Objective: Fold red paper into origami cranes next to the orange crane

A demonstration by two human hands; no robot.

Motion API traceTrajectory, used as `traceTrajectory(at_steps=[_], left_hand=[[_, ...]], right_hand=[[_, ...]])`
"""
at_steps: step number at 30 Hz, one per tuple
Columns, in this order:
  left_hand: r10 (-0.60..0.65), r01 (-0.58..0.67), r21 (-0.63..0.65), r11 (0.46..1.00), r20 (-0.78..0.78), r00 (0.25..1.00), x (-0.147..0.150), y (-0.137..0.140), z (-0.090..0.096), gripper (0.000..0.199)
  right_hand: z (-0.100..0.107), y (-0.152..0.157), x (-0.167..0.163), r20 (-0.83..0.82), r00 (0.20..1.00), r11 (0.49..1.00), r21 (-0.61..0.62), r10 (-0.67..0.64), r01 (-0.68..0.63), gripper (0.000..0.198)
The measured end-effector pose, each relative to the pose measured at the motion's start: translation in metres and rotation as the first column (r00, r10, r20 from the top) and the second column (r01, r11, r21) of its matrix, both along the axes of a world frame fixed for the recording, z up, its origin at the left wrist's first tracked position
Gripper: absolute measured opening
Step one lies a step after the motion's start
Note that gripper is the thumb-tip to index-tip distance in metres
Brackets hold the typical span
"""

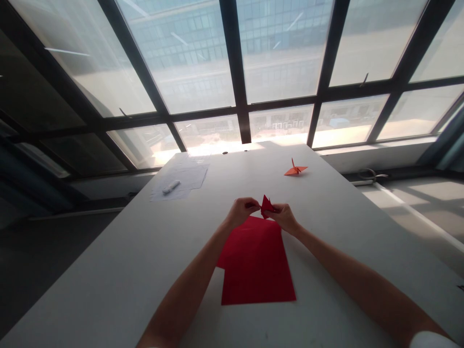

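Note:
A small folded red paper figure (266, 205) is held up between my two hands, just above the far edge of the red paper sheets (259, 266). From the left, my left hand (243, 211) pinches a thin tip of the figure between thumb and fingers. On the other side my right hand (284, 216) grips its body, with the fingers covering part of it. The figure has a pointed upright flap. The red sheets lie flat on the table beneath, partly overlapping.
An orange origami crane (296, 169) stands at the far right of the white table (145, 285). White papers (188, 176) lie at the far left, with a whitish tube-like object (171, 187) on them. Large windows (203, 53) rise beyond the table.

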State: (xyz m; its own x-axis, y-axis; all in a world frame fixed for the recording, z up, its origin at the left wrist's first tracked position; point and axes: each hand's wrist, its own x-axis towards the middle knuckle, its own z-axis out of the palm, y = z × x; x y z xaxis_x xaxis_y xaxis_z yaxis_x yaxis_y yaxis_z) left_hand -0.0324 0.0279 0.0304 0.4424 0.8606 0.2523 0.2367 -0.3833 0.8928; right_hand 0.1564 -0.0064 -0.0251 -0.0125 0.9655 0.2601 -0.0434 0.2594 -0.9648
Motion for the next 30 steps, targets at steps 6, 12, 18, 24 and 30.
traceTrajectory(at_steps=[6, 12, 18, 24, 30], left_hand=[[0.018, -0.015, -0.103, 0.995, 0.024, 1.0, 0.003, -0.005, 0.005, 0.018], [0.057, -0.046, -0.129, 0.991, 0.084, 0.995, 0.007, -0.008, 0.002, 0.021], [0.066, -0.05, -0.126, 0.991, 0.123, 0.99, 0.006, -0.009, 0.005, 0.034], [-0.026, 0.035, -0.133, 0.991, 0.072, 0.997, 0.002, -0.006, 0.01, 0.028], [-0.044, 0.041, -0.162, 0.986, -0.018, 0.999, -0.001, -0.007, 0.014, 0.033]], right_hand=[[0.0, -0.001, 0.0, 0.04, 0.999, 1.0, 0.01, -0.006, 0.006, 0.021], [0.0, -0.001, 0.0, 0.068, 0.997, 0.999, 0.026, -0.042, 0.04, 0.021], [-0.002, -0.001, 0.0, 0.039, 0.999, 1.0, 0.016, 0.008, -0.009, 0.022], [0.001, -0.002, 0.0, -0.014, 0.997, 0.996, -0.043, 0.073, -0.074, 0.023], [0.002, -0.001, 0.0, -0.041, 0.995, 0.994, -0.05, 0.093, -0.095, 0.024]])
